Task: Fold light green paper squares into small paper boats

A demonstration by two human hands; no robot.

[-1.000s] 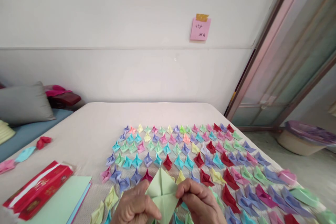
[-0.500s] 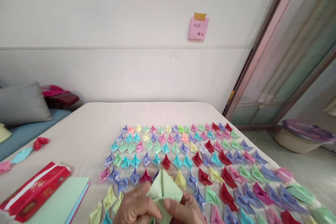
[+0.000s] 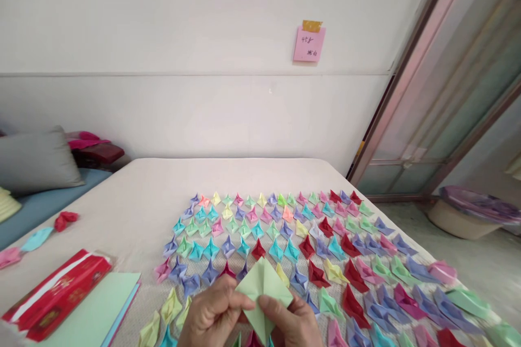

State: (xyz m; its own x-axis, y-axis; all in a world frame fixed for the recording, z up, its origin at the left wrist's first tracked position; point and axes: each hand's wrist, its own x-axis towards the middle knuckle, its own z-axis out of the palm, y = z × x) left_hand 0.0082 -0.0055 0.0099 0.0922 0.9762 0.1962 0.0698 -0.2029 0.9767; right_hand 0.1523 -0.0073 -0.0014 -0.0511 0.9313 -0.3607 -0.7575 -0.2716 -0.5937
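Observation:
A pale green folded paper (image 3: 266,283), diamond-shaped with creases meeting near its middle, is held up at the bottom centre. My left hand (image 3: 217,309) pinches its left corner between thumb and fingers. From the lower right, my right hand (image 3: 291,320) grips the same paper, with the thumb pressed on its front near the centre and the fingers behind, partly hidden. Rows of folded paper boats in many colours lie around and beyond both hands, among them a dark red boat (image 3: 258,249) and a yellow boat (image 3: 336,271).
Left of the boats lie a stack of coloured paper sheets (image 3: 101,303) and a red packet (image 3: 59,293). A grey cushion (image 3: 36,160) rests on a blue seat. On the wall hangs a pink note (image 3: 309,43); a bin (image 3: 468,211) stands on the floor at right.
The folded paper has moved slightly up and right and now shows a fuller diamond. My left fingers have shifted from its lower front to its left corner.

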